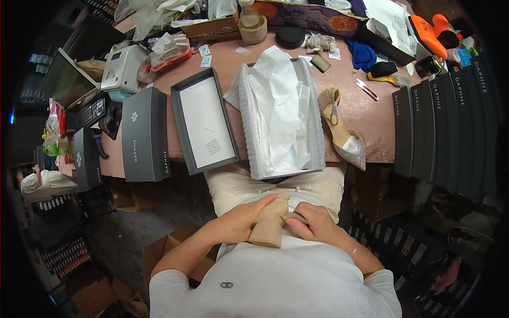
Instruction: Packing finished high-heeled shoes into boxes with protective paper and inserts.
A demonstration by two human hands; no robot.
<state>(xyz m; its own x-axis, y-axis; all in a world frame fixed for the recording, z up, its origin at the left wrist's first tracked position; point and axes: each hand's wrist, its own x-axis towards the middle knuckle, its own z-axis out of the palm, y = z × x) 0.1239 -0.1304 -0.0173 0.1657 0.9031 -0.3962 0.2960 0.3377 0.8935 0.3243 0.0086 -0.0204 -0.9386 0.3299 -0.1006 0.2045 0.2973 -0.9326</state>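
At my lap, my left hand is wrapped round a beige heeled shoe, with the broad block heel toward my body. My right hand is closed at the shoe's right side, pinching a small greyish piece against it; what this piece is I cannot make out. The mate, a beige ankle-strap shoe with a glittery toe and white paper stuffing, lies on the table to the right. Ahead of me sits an open shoebox lined with bubbled wrap and crumpled white tissue paper.
A dark box lid lies inside up on the pink table. Closed grey shoeboxes stand left and right. Farther back are a red-handled tool, a yellow brush, a blue cloth and a white printer-like machine.
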